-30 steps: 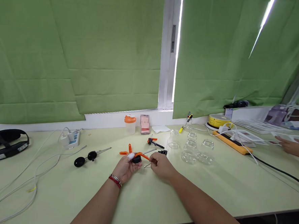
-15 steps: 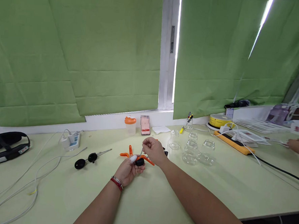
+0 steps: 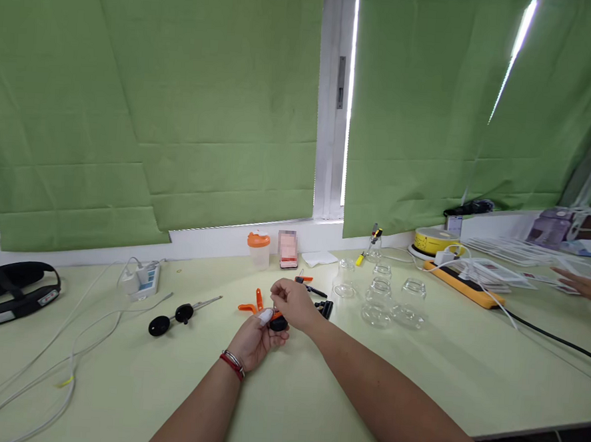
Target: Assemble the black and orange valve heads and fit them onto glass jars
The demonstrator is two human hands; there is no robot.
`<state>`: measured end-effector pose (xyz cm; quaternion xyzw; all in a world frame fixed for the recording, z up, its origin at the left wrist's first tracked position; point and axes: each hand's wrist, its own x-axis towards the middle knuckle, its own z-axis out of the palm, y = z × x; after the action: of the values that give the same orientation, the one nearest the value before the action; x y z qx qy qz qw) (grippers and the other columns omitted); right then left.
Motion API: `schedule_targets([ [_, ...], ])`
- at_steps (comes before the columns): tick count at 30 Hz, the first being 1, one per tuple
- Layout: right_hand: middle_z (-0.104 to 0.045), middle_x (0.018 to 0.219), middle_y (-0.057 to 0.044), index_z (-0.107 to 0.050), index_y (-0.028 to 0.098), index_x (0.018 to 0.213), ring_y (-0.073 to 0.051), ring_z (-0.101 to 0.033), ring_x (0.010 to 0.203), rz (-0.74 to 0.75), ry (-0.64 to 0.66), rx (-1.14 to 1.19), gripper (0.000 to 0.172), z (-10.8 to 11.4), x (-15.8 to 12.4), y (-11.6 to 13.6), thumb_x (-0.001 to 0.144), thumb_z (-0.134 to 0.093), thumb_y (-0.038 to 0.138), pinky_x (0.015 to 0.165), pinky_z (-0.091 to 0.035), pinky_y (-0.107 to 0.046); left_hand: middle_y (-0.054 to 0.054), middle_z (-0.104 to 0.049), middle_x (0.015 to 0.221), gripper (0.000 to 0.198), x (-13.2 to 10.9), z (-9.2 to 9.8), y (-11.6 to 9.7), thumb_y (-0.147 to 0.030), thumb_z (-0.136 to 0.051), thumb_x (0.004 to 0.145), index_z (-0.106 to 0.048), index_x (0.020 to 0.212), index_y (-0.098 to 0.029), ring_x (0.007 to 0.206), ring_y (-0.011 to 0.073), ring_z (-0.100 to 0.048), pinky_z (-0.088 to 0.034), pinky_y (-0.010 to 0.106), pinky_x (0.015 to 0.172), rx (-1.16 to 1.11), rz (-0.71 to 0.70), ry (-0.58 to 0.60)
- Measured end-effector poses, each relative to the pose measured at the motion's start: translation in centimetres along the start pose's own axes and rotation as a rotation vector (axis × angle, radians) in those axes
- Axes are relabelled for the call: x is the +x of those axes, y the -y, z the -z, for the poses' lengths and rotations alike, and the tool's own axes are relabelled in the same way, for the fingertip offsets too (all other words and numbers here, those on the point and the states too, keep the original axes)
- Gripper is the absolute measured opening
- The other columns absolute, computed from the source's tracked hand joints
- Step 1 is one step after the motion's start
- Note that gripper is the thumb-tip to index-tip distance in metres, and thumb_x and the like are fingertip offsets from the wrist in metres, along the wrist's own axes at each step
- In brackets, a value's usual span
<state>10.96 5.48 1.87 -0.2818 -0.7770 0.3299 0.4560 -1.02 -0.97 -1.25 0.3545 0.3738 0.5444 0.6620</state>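
Note:
My left hand is closed on a round black part, its thumb pressed against the top beside an orange piece. My right hand is pinched just above that part. The thin metal rod seen between its fingertips half a second ago is almost wholly hidden by the fingers now. Orange clamp-like pieces lie on the table just beyond my left hand. Behind my right wrist are small black parts and a black and orange tool-like piece.
Upturned clear glasses stand to the right, near an orange power strip. A black-knobbed metal tool and white cables lie left. An orange-lidded cup stands at the back. Another person's hand is at far right.
My right hand has moved slightly left and lower, closer to the black part, and the rod is mostly covered. The other person's hand at far right has spread and shifted left.

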Motion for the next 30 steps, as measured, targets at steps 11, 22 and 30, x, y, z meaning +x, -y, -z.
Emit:
schedule_targets([
  [11, -0.066, 0.076, 0.000, -0.064, 0.019, 0.081, -0.013, -0.059, 0.069, 0.026, 0.033, -0.241, 0.010, 0.5, -1.0, 0.4, 0.079, -0.056, 0.014, 0.065, -0.045, -0.024, 0.006, -0.066, 0.068, 0.025, 0.1, 0.0, 0.1, -0.038, -0.050, 0.091, -0.056, 0.084, -0.015, 0.044, 0.0110, -0.059, -0.043, 0.019, 0.040, 0.077, -0.002, -0.025],
  [22, -0.070, 0.083, -0.001, -0.066, 0.019, 0.079, -0.014, -0.061, 0.078, 0.095, 0.082, -0.308, 0.015, 0.4, -1.3, 0.0, 0.078, -0.054, 0.009, 0.073, -0.044, -0.024, -0.011, -0.038, 0.039, 0.033, 0.0, 0.0, 0.2, -0.050, -0.059, 0.079, -0.046, 0.070, -0.020, 0.024, 0.0028, -0.025, -0.009, 0.017, 0.029, 0.170, -0.014, -0.102],
  [30, -0.071, 0.085, -0.002, -0.067, 0.019, 0.086, -0.017, -0.060, 0.083, 0.167, 0.159, -0.436, 0.018, 0.9, -2.7, -0.1, 0.081, -0.052, 0.011, 0.077, -0.043, -0.028, -0.010, -0.039, 0.038, 0.027, 0.0, 0.1, 0.2, -0.043, -0.058, 0.081, -0.050, 0.071, -0.019, 0.026, 0.0029, -0.024, -0.010, 0.018, 0.032, 0.185, -0.023, -0.088],
])
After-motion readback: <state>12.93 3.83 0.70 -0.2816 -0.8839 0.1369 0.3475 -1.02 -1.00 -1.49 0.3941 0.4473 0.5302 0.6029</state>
